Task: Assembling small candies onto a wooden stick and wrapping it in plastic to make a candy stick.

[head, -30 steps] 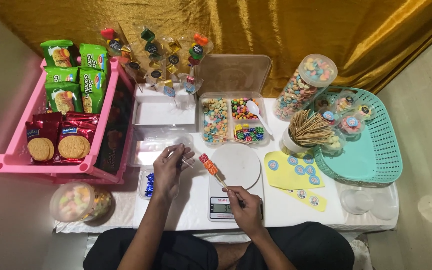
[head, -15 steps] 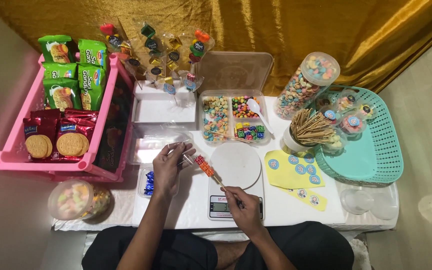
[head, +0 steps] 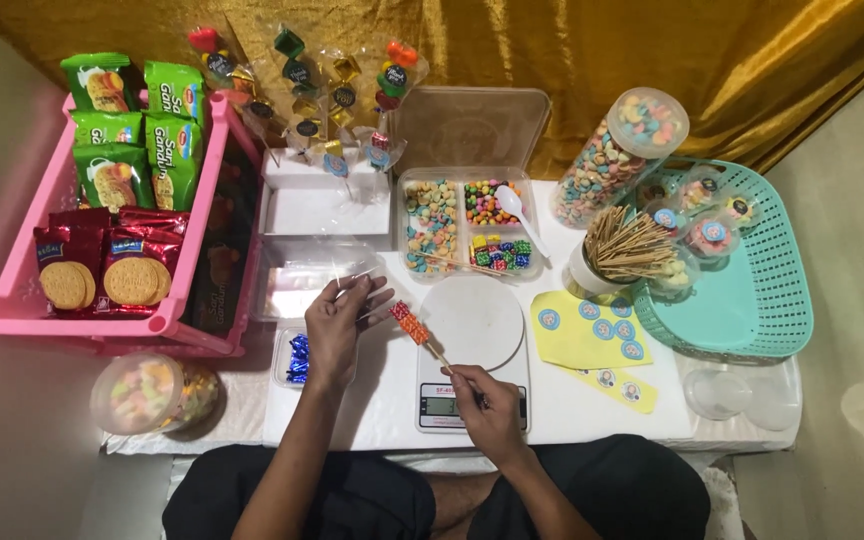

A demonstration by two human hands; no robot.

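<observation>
Candy skewer held above the kitchen scale

Right hand (head: 489, 408) pinches the candy skewer (head: 414, 328) near the bench's front edge; left hand (head: 340, 328) pinches a clear wrapper (head: 357, 282).

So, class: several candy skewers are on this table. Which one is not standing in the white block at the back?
The candy skewer held in the right hand over the table. It slants bare toward the left hand, while the wrapped skewers stand upright.
</observation>
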